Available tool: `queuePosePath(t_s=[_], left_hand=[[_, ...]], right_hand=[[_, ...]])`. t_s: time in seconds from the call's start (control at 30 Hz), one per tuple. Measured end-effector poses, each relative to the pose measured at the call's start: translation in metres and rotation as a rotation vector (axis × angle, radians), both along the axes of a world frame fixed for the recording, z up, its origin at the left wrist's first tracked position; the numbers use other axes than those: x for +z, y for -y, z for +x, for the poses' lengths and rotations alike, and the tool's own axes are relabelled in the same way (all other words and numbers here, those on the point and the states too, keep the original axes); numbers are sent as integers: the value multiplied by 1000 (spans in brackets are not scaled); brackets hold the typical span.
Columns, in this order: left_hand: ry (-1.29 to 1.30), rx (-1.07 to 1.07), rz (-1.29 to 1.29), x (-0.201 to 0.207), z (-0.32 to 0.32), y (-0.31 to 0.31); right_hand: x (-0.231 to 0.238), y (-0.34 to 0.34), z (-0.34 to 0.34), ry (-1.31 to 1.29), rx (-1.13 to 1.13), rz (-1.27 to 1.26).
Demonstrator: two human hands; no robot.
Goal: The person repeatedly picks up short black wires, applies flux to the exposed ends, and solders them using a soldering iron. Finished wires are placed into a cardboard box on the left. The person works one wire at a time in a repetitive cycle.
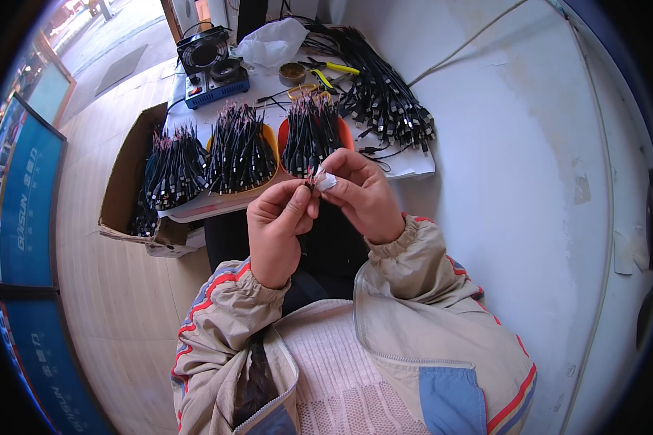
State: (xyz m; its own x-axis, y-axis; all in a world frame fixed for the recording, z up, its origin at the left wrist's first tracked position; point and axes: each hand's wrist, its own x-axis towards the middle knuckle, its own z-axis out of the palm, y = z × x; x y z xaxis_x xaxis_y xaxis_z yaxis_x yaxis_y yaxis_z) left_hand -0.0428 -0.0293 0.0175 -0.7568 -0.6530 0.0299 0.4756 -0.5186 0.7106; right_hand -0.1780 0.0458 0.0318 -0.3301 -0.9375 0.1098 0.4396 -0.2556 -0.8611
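Observation:
Just in front of the cable bundles, my two hands meet at the end of a thin black cable (310,185). My left hand (277,228) pinches it between thumb and fingers. Fine reddish wires stick up from its tip. My right hand (366,194) has its thumb and finger closed at these wires. A small white wrap or piece of tape (326,181) shows at the right thumb; which of the two I cannot tell. Behind stand upright bundles of black cables: a left bundle (174,170), a middle bundle (239,152) in a yellow container (272,142) and a right bundle (308,134) in an orange-red container (346,135).
A large heap of black cables (392,98) lies at the table's right, beside yellow-handled pliers (341,69) and a round tin (292,73). A blue and black fan device (210,72) and a white plastic bag (272,42) stand behind. An open cardboard box (123,185) is left; a white wall (515,188) right.

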Motion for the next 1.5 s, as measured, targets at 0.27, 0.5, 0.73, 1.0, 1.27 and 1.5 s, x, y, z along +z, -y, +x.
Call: queuePosePath(t_s=[0.27,0.5,0.73,1.0,1.27,1.5], left_hand=[[-4,-298,109,-4,5,13],[216,-187,-322,-8,-1,9],[207,-211,-199,-21,-13,21],[176,-250,-175,-22,-14,14],[174,-256,-203,-18,-9,5],[178,-231,-201,-17,0,2]], right_hand=[[2,-9,-3,107,105,119],[-26,-3,-19,615,456,66],[-39,17,-131,-1088,-546,459],[-48,35,-267,-1711,-816,1068],[-36,49,-270,-1659,-729,1163],[-36,53,-269,-1678,-785,1122]])
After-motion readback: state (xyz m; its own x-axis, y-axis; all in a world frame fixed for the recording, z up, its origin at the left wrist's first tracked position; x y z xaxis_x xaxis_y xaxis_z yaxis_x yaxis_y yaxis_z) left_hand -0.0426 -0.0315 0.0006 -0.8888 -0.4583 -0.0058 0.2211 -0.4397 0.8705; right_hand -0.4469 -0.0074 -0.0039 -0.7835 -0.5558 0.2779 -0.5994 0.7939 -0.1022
